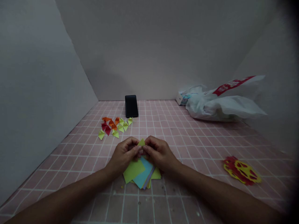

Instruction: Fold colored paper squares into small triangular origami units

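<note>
A small piece of yellow paper (141, 142), showing a pointed tip, is pinched between my two hands. My left hand (127, 151) grips it from the left with thumb and fingers. From the right, my right hand (161, 152) holds its other side, thumb against the paper. Most of the piece is hidden by the fingers. Just below the hands lies a fanned stack of coloured paper sheets (144, 171), yellow-green, blue and purple among them. Beyond my left hand, several small folded paper pieces (113, 125) in red, orange and yellow rest on the tiled-pattern surface.
A black phone (131, 106) lies near the back wall. At the back right sits a white plastic bag (219, 107) beside a small box (181, 98). Red and yellow paper cutouts (243, 171) lie to the right of my right forearm. Grey walls enclose the surface.
</note>
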`<state>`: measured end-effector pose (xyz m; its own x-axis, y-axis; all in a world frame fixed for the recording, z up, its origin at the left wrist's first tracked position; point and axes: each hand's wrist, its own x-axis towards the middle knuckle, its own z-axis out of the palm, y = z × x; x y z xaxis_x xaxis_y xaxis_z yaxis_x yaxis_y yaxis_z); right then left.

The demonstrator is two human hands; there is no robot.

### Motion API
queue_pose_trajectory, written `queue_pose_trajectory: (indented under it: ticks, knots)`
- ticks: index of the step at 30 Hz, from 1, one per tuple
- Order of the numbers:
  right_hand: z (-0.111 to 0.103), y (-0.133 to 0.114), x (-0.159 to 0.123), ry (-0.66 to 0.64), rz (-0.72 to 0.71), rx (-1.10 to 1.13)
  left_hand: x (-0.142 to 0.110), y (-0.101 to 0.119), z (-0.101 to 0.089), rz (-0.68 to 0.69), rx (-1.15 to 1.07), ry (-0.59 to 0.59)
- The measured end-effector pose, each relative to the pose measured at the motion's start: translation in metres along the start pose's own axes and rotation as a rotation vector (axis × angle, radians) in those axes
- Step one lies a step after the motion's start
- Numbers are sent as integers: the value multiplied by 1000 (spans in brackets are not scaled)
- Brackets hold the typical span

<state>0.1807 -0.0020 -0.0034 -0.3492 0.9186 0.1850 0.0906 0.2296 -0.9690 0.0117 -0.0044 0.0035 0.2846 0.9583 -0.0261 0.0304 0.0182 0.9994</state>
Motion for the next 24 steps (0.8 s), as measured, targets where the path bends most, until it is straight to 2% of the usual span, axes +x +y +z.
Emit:
queue_pose_trajectory:
  ticks: [3, 8, 12, 15, 20, 24]
  knots:
    - [-3, 1, 0, 18, -64, -107, 0, 1, 0, 23, 21, 14]
    - [-14, 11, 10, 117, -21, -100, 3, -1, -2, 86, 20, 68]
    - [-20, 20, 22, 140, 151, 139, 10, -8, -6, 127, -32, 180]
    - [-21, 25, 27, 147, 170, 210, 18, -15, -11, 146, -71, 241]
    - [-19, 33, 35, 126, 179, 167, 30, -22, -17, 62, -185, 278]
    - [-20, 34, 47, 74, 250, 121, 34, -20, -16, 19, -218, 281]
